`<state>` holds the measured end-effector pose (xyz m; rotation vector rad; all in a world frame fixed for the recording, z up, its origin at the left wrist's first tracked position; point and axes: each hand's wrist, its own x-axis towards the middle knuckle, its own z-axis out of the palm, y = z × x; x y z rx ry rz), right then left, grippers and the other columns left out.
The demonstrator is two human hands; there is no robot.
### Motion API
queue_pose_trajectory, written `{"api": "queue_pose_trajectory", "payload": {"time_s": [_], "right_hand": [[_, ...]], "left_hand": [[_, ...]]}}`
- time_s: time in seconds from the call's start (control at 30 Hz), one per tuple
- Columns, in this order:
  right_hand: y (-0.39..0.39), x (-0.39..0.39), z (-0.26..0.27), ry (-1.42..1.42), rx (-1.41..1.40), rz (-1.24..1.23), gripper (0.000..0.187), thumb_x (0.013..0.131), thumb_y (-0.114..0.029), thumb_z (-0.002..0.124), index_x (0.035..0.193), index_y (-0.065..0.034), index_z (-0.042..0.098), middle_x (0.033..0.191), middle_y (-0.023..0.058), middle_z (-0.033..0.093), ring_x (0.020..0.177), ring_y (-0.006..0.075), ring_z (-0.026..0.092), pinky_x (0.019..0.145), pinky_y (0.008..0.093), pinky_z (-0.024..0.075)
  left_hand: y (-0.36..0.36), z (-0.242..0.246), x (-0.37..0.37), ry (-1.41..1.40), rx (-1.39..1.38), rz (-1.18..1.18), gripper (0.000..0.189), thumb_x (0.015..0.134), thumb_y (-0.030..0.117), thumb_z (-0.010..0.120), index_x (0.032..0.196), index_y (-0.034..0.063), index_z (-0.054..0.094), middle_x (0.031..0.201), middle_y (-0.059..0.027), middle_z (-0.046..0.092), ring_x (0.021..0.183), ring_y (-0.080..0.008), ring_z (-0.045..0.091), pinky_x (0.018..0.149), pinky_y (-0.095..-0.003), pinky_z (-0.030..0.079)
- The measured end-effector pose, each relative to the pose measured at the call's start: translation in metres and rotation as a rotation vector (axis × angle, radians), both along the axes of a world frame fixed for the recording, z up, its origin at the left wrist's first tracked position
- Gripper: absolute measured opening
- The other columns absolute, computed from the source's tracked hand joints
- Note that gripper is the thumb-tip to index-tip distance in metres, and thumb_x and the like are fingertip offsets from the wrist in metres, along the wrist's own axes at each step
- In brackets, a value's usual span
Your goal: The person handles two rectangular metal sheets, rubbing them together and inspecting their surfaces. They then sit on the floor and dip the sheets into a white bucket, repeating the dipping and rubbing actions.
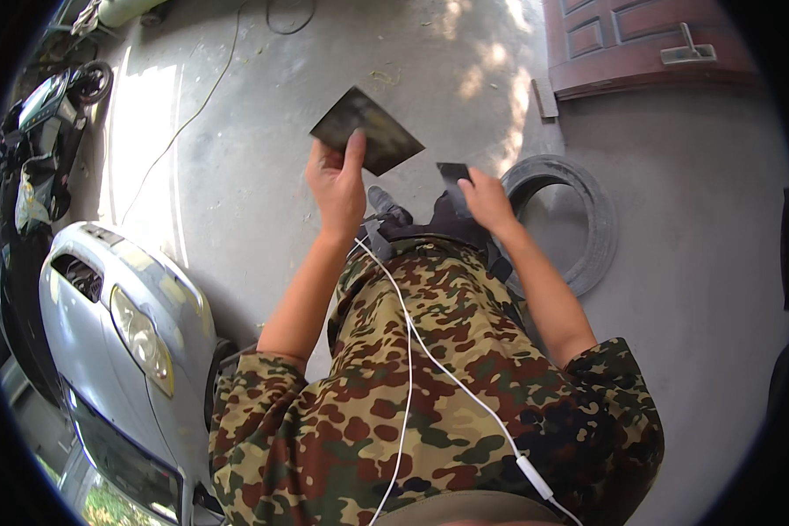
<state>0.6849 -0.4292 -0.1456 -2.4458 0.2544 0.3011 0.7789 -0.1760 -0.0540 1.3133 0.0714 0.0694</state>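
Observation:
My left hand [340,174] grips a thin, dark square sheet [375,135] by its lower left edge, with the thumb on top. The sheet has a mottled, slightly shiny face; its material is not clear. To the right and a little lower, my right hand [490,200] holds a smaller dark flat piece [455,176] between thumb and fingers. The two pieces are apart. A white cable [409,315] with an inline control runs down over my camouflage shirt [434,375].
A tyre [595,223] lies on the concrete floor at my right. A silver car [112,315] with patches on its bodywork stands at left, a scooter [46,125] beyond it. A red panelled door [631,39] is at upper right, and a thin cable [197,112] crosses the floor.

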Motion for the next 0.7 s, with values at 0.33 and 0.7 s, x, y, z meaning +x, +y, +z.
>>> {"api": "queue_pose_trajectory", "payload": {"time_s": [0.33, 0.7], "right_hand": [[0.001, 0.061, 0.107, -0.215, 0.837, -0.149, 0.030, 0.105, -0.025, 0.060, 0.118, 0.0017, 0.062, 0.093, -0.0032, 0.064, 0.081, 0.0023, 0.053, 0.070, 0.0204, 0.0454], [0.028, 0.073, 0.121, 0.031, 0.826, 0.150, 0.027, 0.100, -0.027, 0.066, 0.107, -0.0015, 0.063, 0.085, 0.0040, 0.068, 0.070, 0.0138, 0.061, 0.065, 0.0306, 0.0487]], "left_hand": [[0.011, -0.004, 0.027, 0.170, 0.152, -0.157, 0.032, 0.101, 0.026, 0.066, 0.114, -0.0023, 0.058, 0.098, -0.0024, 0.065, 0.087, -0.0079, 0.055, 0.079, -0.0260, 0.048], [0.009, 0.006, 0.034, 0.052, 0.256, -0.317, 0.034, 0.102, 0.029, 0.063, 0.114, -0.0031, 0.058, 0.094, -0.0082, 0.067, 0.085, -0.0122, 0.058, 0.079, -0.0294, 0.049]]}}
